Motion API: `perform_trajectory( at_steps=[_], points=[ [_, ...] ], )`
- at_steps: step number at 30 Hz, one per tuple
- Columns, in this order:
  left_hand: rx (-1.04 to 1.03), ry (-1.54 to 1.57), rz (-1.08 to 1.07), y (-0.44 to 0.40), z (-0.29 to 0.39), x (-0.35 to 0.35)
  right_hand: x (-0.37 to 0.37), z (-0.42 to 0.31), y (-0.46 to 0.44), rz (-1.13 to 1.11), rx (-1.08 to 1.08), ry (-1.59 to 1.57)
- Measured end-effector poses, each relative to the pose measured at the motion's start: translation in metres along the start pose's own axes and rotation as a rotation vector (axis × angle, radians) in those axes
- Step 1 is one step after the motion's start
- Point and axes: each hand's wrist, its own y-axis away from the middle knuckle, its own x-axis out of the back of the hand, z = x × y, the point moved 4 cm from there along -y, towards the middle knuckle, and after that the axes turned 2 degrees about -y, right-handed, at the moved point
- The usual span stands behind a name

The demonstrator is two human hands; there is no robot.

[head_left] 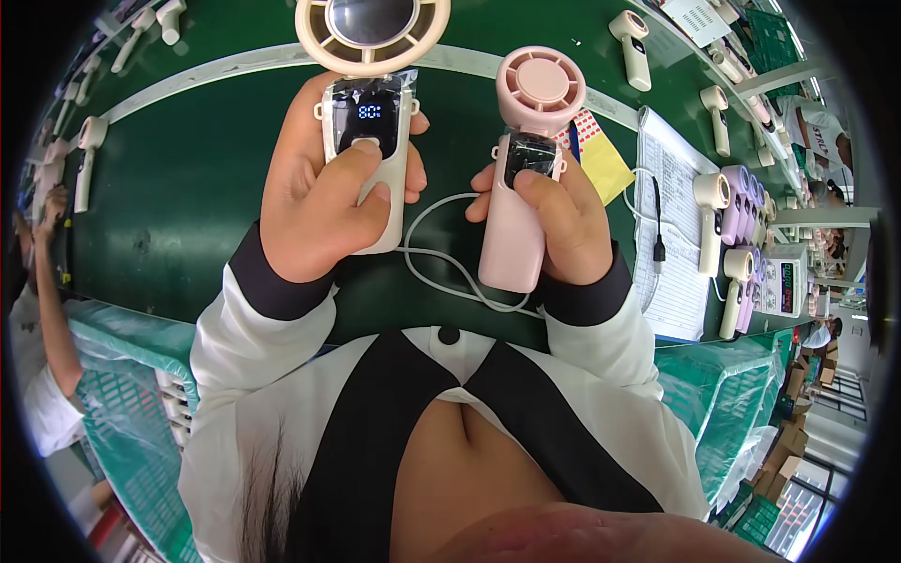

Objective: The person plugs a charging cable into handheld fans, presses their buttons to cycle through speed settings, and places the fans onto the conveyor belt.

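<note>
My left hand [324,192] is closed around a cream handheld fan [389,211], its thumb pressed near the button under the display. Lit digits that look like 80 show on that dark screen, and the round fan head tilts away at the top edge. In my right hand [568,220] is a pink handheld fan [513,239], held upright with the thumb on its dark, film-covered panel. A white cable [441,253] loops on the table between the two fans. Beside the right hand lies a yellow sticker sheet [605,167].
Written record sheets [671,281] lie at the right with a black USB plug [659,249] on them. Several fans, purple ones [737,202] among them, stand beside a meter [782,284]. Green crates [723,394] flank me. Another person's arm [56,300] is at the left.
</note>
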Motion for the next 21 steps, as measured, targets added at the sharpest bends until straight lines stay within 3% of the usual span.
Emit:
perform_trajectory(
  at_steps=[21],
  points=[
    [0.126, 0.099, -0.034, 0.006, -0.011, -0.004, 0.002, -0.003, 0.003, -0.123, 0.165, -0.011]
  ],
)
